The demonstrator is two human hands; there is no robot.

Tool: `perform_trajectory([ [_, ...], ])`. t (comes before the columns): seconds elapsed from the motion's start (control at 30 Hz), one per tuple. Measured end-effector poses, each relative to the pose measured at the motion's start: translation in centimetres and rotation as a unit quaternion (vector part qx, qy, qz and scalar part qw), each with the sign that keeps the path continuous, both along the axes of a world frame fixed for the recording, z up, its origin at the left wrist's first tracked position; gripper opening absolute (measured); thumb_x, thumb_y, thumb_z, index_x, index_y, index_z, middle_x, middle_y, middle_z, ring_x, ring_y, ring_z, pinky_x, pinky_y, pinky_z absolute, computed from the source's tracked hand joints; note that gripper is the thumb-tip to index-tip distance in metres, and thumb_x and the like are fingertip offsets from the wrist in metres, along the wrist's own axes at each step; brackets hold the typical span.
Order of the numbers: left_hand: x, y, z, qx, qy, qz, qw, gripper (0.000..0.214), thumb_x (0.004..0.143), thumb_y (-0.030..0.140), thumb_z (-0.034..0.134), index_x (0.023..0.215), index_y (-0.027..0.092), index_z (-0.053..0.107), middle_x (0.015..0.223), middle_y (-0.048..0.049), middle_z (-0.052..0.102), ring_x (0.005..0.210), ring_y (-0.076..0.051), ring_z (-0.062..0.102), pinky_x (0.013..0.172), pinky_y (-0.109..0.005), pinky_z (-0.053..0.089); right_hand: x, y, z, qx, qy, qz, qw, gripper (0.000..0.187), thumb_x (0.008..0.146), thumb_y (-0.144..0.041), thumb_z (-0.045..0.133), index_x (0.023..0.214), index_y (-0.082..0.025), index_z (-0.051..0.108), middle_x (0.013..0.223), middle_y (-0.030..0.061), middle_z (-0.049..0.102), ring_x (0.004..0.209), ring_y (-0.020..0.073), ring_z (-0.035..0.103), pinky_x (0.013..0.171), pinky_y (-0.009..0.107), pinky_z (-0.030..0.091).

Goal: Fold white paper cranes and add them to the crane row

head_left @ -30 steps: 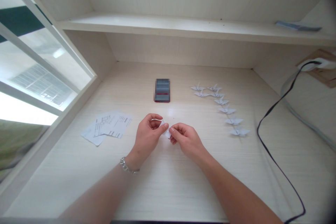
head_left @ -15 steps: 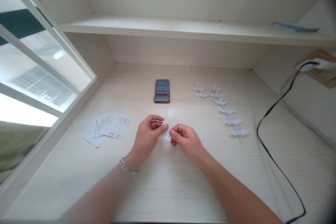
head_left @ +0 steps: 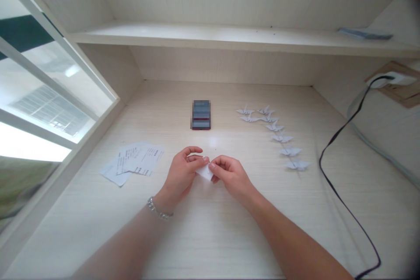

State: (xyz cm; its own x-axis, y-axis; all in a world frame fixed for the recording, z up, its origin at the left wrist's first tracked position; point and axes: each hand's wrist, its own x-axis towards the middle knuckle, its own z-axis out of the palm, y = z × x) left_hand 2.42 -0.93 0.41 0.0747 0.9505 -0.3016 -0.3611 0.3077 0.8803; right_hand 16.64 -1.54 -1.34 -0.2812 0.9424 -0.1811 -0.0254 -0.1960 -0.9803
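Observation:
Between my hands is a small folded piece of white paper [head_left: 205, 172], its lower part showing as a pale triangle. My left hand [head_left: 183, 167] pinches its upper left side with thumb and fingers; a bracelet [head_left: 159, 210] circles that wrist. My right hand [head_left: 232, 174] grips the paper's right edge between thumb and forefinger, the other fingers curled under. To the right, several folded white paper cranes [head_left: 281, 138] stand in a curved line. Loose printed sheets of paper [head_left: 144, 157] overlap on the left of the desk.
A phone [head_left: 201, 114] with a blurred-out screen lies behind my hands. At the right, a black cable [head_left: 331, 183] runs from a wall socket [head_left: 393, 79] down across the desk [head_left: 210, 245]. A shelf [head_left: 210, 37] spans the back, and a window frame [head_left: 108, 100] borders the left.
More of the folded paper's lower triangle shows between my hands now. Both hands keep their pinch on it with slight finger movement. The whole view has shifted a little.

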Motion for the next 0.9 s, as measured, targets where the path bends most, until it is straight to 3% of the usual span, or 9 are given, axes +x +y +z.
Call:
perform_trajectory([
  [0.37, -0.22, 0.15, -0.06, 0.015, 0.083, -0.038, 0.996, 0.034, 0.064, 0.024, 0.072, 0.092, 0.016, 0.055, 0.060, 0.0015, 0.060, 0.054, -0.010, 0.056, 0.052, -0.021, 0.040, 0.27, 0.16, -0.47, 0.026, -0.016, -0.007, 1.000, 0.023, 0.078, -0.037, 0.056, 0.067, -0.017, 0.054, 0.055, -0.0011, 0.056, 0.050, 0.0101, 0.049, 0.050, 0.023, 0.038],
  [0.63, -0.31, 0.17, 0.23, -0.007, -0.036, -0.019, 0.999, 0.038, 0.062, 0.019, 0.072, 0.094, 0.016, 0.051, 0.063, 0.0018, 0.060, 0.057, -0.012, 0.057, 0.057, -0.026, 0.043, 0.11, 0.27, 0.36, -0.023, 0.065, 0.014, 0.998, 0.029, 0.073, -0.044, 0.060, 0.067, -0.016, 0.056, 0.058, 0.0000, 0.057, 0.051, 0.0103, 0.050, 0.053, 0.024, 0.042],
  [0.77, -0.41, 0.19, 0.10, -0.002, -0.034, -0.019, 0.999, 0.037, 0.063, 0.019, 0.072, 0.094, 0.016, 0.052, 0.063, 0.0020, 0.060, 0.058, -0.012, 0.057, 0.058, -0.026, 0.043, 0.24, 0.30, 0.19, -0.011, 0.056, 0.024, 0.998, 0.028, 0.076, -0.043, 0.058, 0.069, -0.015, 0.057, 0.060, 0.0008, 0.058, 0.053, 0.0106, 0.051, 0.054, 0.024, 0.042],
  [0.9, -0.50, 0.23, -0.18, 0.020, 0.027, -0.013, 0.999, 0.037, 0.061, 0.021, 0.072, 0.093, 0.016, 0.055, 0.061, 0.0033, 0.058, 0.057, -0.011, 0.056, 0.057, -0.023, 0.042, 0.35, 0.23, -0.28, 0.011, 0.006, 0.021, 1.000, 0.024, 0.079, -0.040, 0.054, 0.073, -0.016, 0.056, 0.061, 0.0001, 0.058, 0.054, 0.0110, 0.052, 0.055, 0.025, 0.042],
])
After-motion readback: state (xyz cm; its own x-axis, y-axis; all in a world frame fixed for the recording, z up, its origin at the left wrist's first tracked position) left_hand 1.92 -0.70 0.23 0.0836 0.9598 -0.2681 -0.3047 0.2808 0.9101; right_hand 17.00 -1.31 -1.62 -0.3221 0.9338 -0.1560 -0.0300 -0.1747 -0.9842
